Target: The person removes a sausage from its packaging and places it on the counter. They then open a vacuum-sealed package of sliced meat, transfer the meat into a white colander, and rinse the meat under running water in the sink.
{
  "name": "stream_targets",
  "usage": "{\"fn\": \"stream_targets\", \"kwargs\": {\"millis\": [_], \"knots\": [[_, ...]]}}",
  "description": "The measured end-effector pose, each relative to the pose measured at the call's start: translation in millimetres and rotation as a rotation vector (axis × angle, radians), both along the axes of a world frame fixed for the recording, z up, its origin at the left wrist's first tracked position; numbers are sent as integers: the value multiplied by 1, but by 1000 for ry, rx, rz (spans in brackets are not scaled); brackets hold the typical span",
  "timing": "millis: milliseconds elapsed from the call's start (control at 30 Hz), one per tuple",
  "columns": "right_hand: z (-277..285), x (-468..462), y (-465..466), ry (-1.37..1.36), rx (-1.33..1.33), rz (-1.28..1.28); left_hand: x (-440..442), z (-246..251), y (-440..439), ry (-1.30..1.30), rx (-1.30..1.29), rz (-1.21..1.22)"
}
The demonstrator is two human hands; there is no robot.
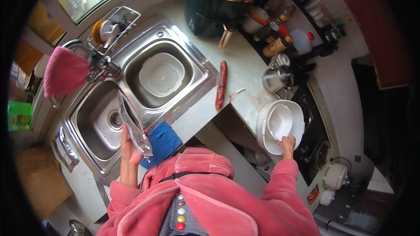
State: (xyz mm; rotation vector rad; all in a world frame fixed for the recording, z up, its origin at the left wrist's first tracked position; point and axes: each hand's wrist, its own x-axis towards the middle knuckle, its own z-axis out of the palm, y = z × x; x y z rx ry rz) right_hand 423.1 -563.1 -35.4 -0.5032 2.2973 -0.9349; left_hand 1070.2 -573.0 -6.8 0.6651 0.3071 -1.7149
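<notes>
My left hand [130,149] holds an opened plastic packet [134,123] upright over the front edge of the left sink bowl [95,127]. A folded blue cloth [164,142] lies beside that hand on the counter edge. Off to the right, my right hand [287,145] grips the rim of a small white strainer basket [279,119]. The strainer sits inside a larger white basin [297,118] at the counter corner. Between the hands, one dark red cured sausage [221,85] lies on the countertop, next to the sink's edge.
A white colander [162,75] sits in the right sink bowl [187,85]. The faucet [106,65] has a pink cloth [67,72] draped near it. A dark green air fryer [213,13], seasoning bottles [277,46], a steel pot [277,79] and a black gas stove [311,131] line the counter.
</notes>
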Motion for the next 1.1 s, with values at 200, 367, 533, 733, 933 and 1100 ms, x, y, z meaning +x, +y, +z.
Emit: {"fn": "stream_targets", "kwargs": {"millis": [200,367,533,733,933,1100], "knots": [[-25,-32,11,46,52,17,10,-11,13,20,-38,70],[35,-16,-9,746,533,327,12,-21,20,11,28,155],[123,147,-117,272,-237,472,12,-27,29,-34,11,161],[44,345,-218,-318,-189,985,11,-11,35,-52,60,232],[-141,425,-308,294,55,1160,13,6,52,-89,111,346],[-181,440,-331,22,285,893,13,12,72,-119,131,452]]}}
